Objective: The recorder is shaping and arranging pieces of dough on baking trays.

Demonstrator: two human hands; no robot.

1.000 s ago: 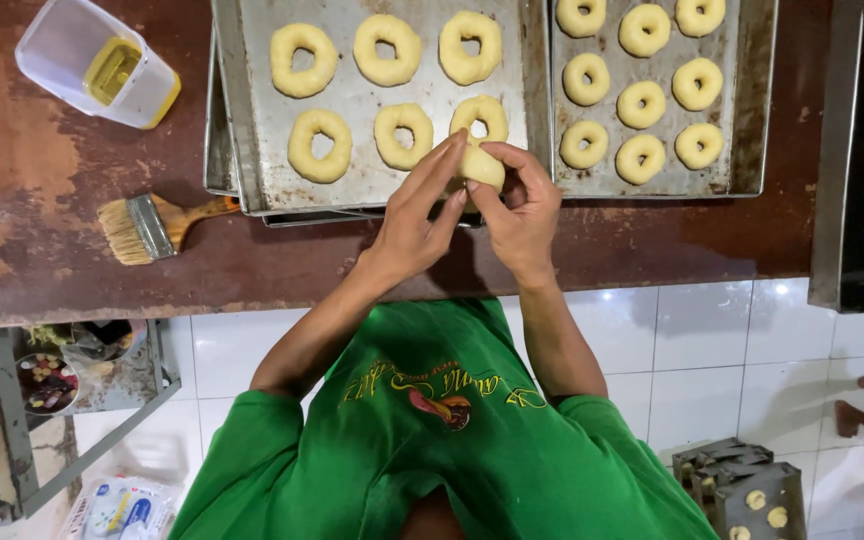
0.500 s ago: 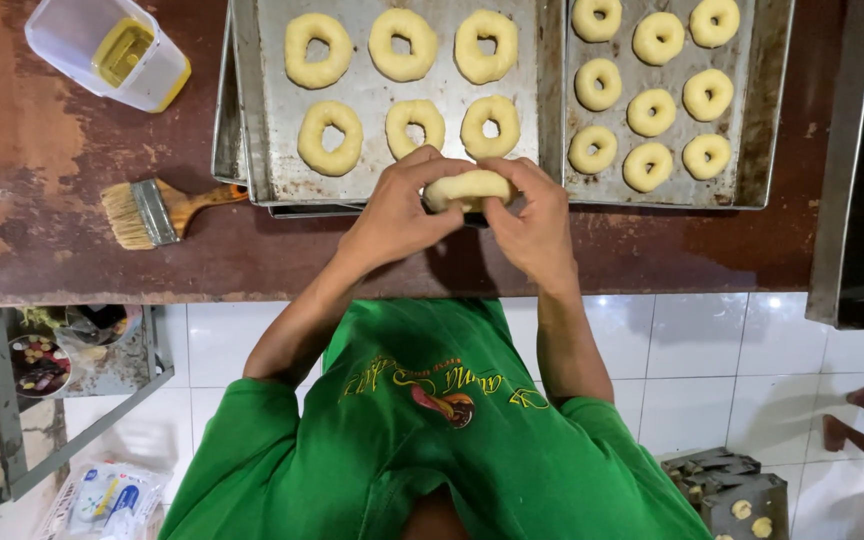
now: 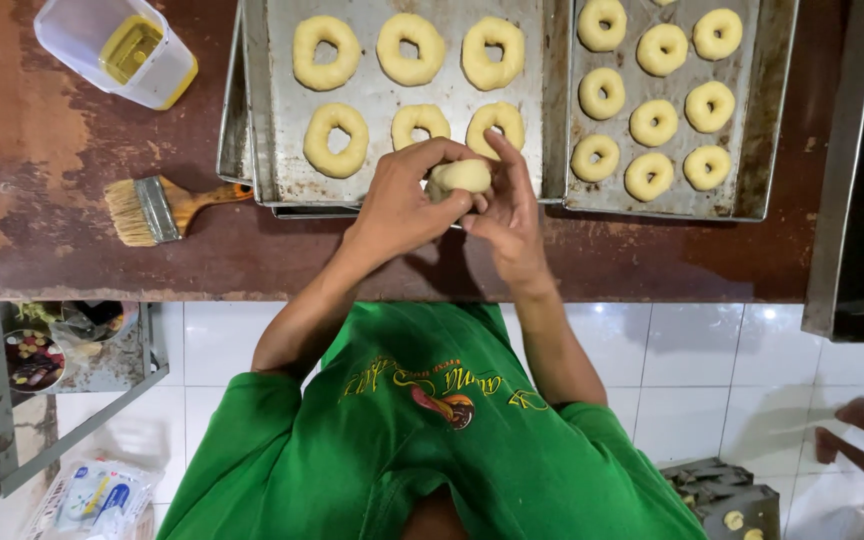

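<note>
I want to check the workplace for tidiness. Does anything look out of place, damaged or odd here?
Mostly the brown worktop: its surface is worn, with pale patches. The wooden pastry brush lies directly on it. The pale dough rings sit in neat rows on the metal trays; nothing is spilled.

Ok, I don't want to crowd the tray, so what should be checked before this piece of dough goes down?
1. Grip: the left hand and the right hand both hold the dough piece above the near tray. Ok.
2. Shape of the piece: fingers cover most of it, so a hole cannot be seen. Cannot tell.
3. Free spot: the six dough rings fill two rows, and the hands hide the front edge. Cannot tell.
4. Spacing: the rings lie apart from each other. Ok.
5. Brush: its handle reaches the tray's corner and its bristles point away. Ok.
</note>
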